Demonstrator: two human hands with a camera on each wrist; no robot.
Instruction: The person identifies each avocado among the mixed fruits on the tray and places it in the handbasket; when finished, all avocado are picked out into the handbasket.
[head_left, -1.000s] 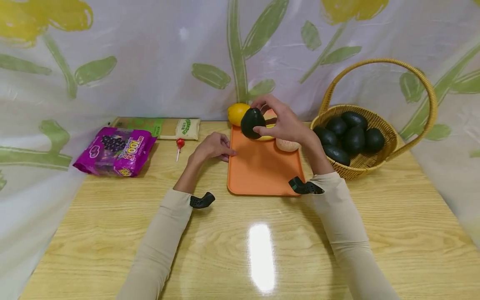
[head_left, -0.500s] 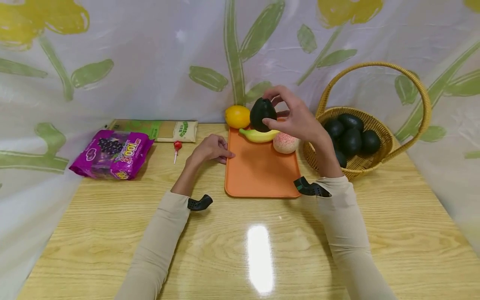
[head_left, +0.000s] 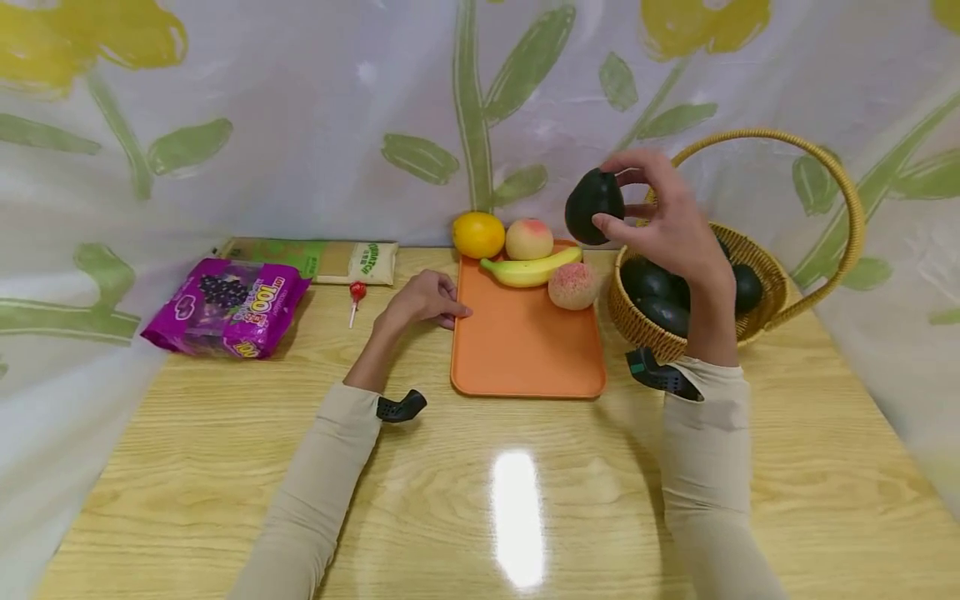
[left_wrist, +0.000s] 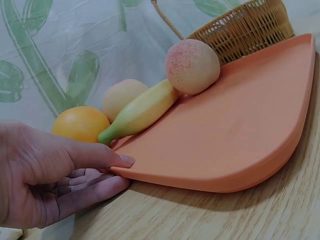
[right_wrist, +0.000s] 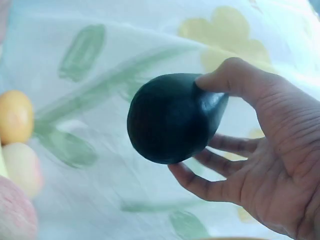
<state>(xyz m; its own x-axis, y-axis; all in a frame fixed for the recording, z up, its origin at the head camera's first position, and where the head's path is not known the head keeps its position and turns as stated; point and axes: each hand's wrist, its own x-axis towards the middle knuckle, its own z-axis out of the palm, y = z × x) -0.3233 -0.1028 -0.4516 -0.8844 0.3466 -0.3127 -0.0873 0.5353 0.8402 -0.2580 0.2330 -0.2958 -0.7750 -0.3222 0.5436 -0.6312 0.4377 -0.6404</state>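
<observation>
My right hand [head_left: 671,217] holds a dark green avocado [head_left: 591,207] in the air, left of the basket's handle and above the tray's far right corner. In the right wrist view, thumb and fingertips grip the avocado [right_wrist: 167,120] from opposite sides. At the left edge of the orange tray [head_left: 525,350], my left hand [head_left: 423,298] pinches the rim, thumb on top and fingers beneath, as the left wrist view shows. Along the tray's far end lie a yellow-orange fruit [head_left: 478,235], a pale peach [head_left: 529,239], a banana [head_left: 532,268] and a speckled pink peach [head_left: 573,286].
A wicker basket [head_left: 776,312] with a tall handle stands right of the tray, with several avocados [head_left: 663,315] inside. To the left are a purple candy bag [head_left: 225,307], a red lollipop [head_left: 357,292] and a flat packet [head_left: 345,261] by the flowered curtain [head_left: 322,125].
My right hand has carried the avocado up and to the right, from over the fruit towards the basket, uncovering the pale peach and banana. The left hand stays at the tray's edge.
</observation>
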